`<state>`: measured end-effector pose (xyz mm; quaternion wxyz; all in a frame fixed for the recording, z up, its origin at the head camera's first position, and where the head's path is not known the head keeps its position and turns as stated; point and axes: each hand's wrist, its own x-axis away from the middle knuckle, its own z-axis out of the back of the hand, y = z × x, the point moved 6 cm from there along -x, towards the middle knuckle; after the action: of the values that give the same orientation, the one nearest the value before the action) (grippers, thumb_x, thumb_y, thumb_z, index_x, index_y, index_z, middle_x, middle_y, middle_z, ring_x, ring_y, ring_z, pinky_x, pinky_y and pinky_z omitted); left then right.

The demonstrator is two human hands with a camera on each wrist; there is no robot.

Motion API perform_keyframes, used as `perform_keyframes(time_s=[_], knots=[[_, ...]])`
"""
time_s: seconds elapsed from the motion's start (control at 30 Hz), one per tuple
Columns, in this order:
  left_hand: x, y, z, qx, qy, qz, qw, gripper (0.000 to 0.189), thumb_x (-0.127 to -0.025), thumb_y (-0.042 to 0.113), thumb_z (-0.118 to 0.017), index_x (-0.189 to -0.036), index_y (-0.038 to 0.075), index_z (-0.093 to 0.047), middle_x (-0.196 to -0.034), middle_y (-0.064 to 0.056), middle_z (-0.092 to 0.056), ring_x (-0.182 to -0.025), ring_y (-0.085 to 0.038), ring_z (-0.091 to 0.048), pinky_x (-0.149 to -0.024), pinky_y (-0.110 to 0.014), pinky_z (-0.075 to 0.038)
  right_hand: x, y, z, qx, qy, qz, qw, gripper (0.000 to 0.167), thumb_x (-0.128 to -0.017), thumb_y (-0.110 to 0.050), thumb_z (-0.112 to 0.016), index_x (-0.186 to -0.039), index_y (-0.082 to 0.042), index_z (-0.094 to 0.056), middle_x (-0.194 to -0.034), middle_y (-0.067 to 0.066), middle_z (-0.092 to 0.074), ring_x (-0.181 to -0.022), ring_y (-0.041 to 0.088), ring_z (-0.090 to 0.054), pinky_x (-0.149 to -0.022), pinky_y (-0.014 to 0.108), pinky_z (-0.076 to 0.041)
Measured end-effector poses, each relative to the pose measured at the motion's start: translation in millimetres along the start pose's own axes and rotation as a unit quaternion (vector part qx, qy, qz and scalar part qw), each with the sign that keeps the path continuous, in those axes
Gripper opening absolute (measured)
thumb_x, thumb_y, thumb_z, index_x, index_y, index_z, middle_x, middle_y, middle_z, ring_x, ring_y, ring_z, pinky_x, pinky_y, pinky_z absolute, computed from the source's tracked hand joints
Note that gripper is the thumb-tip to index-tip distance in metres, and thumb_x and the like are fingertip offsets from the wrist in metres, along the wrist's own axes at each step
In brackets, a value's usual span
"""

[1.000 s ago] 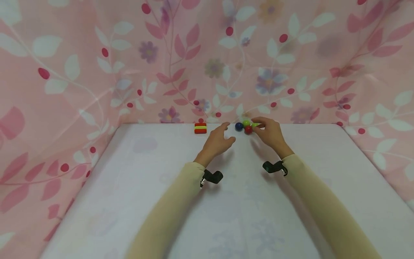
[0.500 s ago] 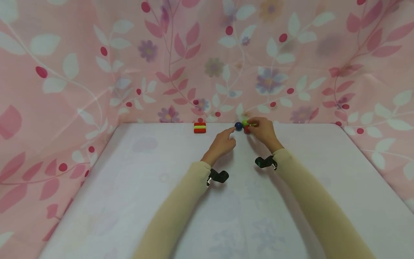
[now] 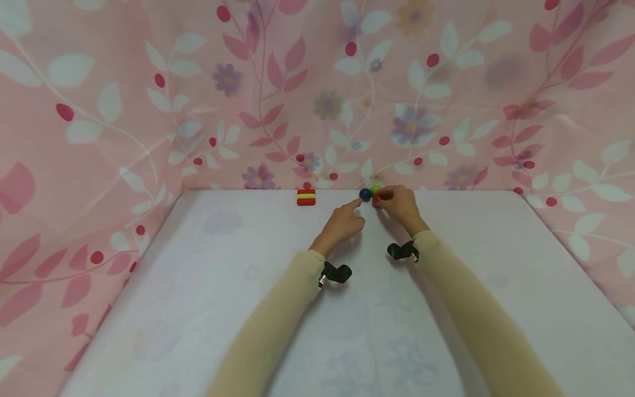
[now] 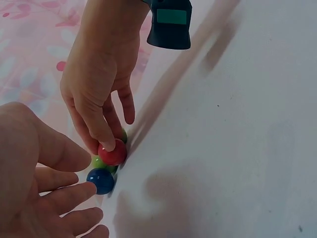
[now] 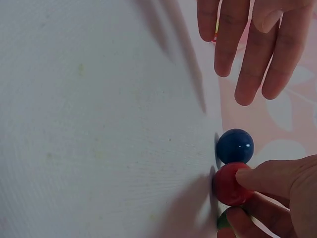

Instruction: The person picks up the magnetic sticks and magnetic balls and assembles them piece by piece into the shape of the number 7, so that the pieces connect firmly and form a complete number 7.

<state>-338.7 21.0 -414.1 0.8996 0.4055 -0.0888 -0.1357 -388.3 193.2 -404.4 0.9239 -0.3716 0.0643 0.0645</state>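
Observation:
Three small balls sit together at the table's far edge: a blue ball (image 3: 365,194) (image 4: 100,181) (image 5: 235,146), a red ball (image 3: 377,201) (image 4: 113,152) (image 5: 229,184) and a green ball (image 3: 375,189) (image 4: 98,162). My right hand (image 3: 401,205) (image 4: 99,79) (image 5: 282,188) pinches the red ball between fingertip and thumb. My left hand (image 3: 342,221) (image 4: 29,173) (image 5: 247,44) lies with relaxed, spread fingers just left of the blue ball. Its index fingertip is at or nearly on that ball. Another bit of green (image 4: 123,135) shows behind the right fingers.
A small red-yellow-red stack of blocks (image 3: 306,197) stands at the far edge, left of the hands. A pink floral cloth (image 3: 317,94) rises right behind the balls and along both sides. The white tablecloth (image 3: 347,331) stretches toward me.
My right hand has slid left onto the ball cluster and closed on the red ball. The left hand has moved forward and right, its index finger now by the blue ball.

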Motion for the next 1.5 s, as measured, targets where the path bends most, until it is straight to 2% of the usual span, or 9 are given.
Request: perform_keyframes(time_s=[0.27,0.5,0.6,0.77,0.9,1.03,1.2,1.37,1.5], knots=[[-0.1,-0.7,-1.6,0.001,-0.002,-0.008,1.0000,0.062,-0.101,0.020,-0.054,-0.161,0.015,-0.040,-0.157,-0.006,-0.048,-0.146,-0.028,-0.040,-0.116,-0.046,-0.034,3.7,3,-1,-0.003,0.006,0.003,1.0000,0.034,-0.092,-0.006,-0.077,-0.123,0.004,-0.072,-0.115,0.023,-0.071,-0.111,0.039,-0.063,-0.098,0.051,-0.047],[5.1,-1.1,-0.2,0.002,0.008,-0.011,0.9999,0.060,-0.102,0.020,-0.055,-0.160,0.015,-0.042,-0.157,-0.006,-0.048,-0.145,-0.028,-0.041,-0.115,-0.046,-0.034,9.3,5,0,-0.015,0.008,0.003,0.9998,0.034,-0.093,-0.011,-0.078,-0.124,0.003,-0.072,-0.110,0.022,-0.072,-0.104,0.036,-0.067,-0.088,0.047,-0.049],[9.7,-0.3,1.4,0.000,0.010,-0.019,0.9998,0.060,-0.102,0.020,-0.056,-0.160,0.015,-0.043,-0.157,-0.006,-0.049,-0.144,-0.028,-0.042,-0.115,-0.046,-0.034,14.1,2,2,-0.022,0.010,0.008,0.9997,0.036,-0.093,-0.013,-0.079,-0.125,0.002,-0.072,-0.111,0.021,-0.073,-0.103,0.036,-0.068,-0.089,0.048,-0.050],[23.2,-0.6,10.1,0.010,0.020,-0.040,0.9989,0.060,-0.102,0.020,-0.056,-0.160,0.015,-0.043,-0.158,-0.003,-0.047,-0.144,-0.024,-0.043,-0.115,-0.045,-0.034,26.2,-9,6,-0.054,0.009,0.008,0.9985,0.038,-0.094,-0.019,-0.080,-0.127,0.000,-0.072,-0.113,0.021,-0.073,-0.108,0.036,-0.067,-0.092,0.052,-0.049],[36.4,0.3,19.1,0.019,0.030,-0.047,0.9982,0.061,-0.101,0.022,-0.056,-0.160,0.017,-0.043,-0.159,-0.001,-0.046,-0.145,-0.021,-0.042,-0.116,-0.044,-0.034,37.3,-20,9,-0.083,0.009,0.010,0.9965,0.039,-0.094,-0.022,-0.080,-0.128,-0.003,-0.072,-0.117,0.017,-0.073,-0.108,0.034,-0.068,-0.088,0.050,-0.051],[49.2,0.0,25.4,0.022,0.032,-0.050,0.9980,0.061,-0.102,0.023,-0.056,-0.161,0.017,-0.042,-0.159,-0.001,-0.045,-0.146,-0.021,-0.040,-0.116,-0.046,-0.032,47.3,-32,13,-0.096,0.010,0.027,0.9950,0.038,-0.095,-0.023,-0.080,-0.128,-0.005,-0.073,-0.122,0.014,-0.071,-0.106,0.032,-0.070,-0.083,0.046,-0.053],[64.5,-0.7,33.3,0.012,0.044,-0.054,0.9975,0.062,-0.101,0.022,-0.058,-0.161,0.016,-0.041,-0.161,-0.004,-0.042,-0.149,-0.023,-0.036,-0.118,-0.046,-0.030,59.4,-49,15,-0.105,0.008,0.049,0.9932,0.037,-0.095,-0.022,-0.079,-0.129,-0.008,-0.074,-0.120,0.013,-0.072,-0.106,0.031,-0.069,-0.079,0.044,-0.054],[80.9,-1.8,39.7,-0.002,0.048,-0.055,0.9973,0.066,-0.100,0.022,-0.061,-0.161,0.011,-0.038,-0.163,-0.008,-0.038,-0.152,-0.025,-0.028,-0.119,-0.047,-0.026,72.5,-65,16,-0.112,0.008,0.090,0.9896,0.040,-0.095,-0.018,-0.080,-0.131,-0.005,-0.071,-0.119,0.016,-0.072,-0.105,0.034,-0.070,-0.082,0.049,-0.058],[95.7,-7.5,40.5,-0.002,0.042,-0.055,0.9976,0.067,-0.100,0.020,-0.063,-0.161,0.009,-0.038,-0.163,-0.009,-0.039,-0.150,-0.026,-0.033,-0.118,-0.048,-0.028,82.3,-75,14,-0.122,0.006,0.110,0.9864,0.041,-0.093,-0.014,-0.081,-0.131,-0.003,-0.070,-0.121,0.015,-0.071,-0.105,0.032,-0.071,-0.087,0.048,-0.058]])
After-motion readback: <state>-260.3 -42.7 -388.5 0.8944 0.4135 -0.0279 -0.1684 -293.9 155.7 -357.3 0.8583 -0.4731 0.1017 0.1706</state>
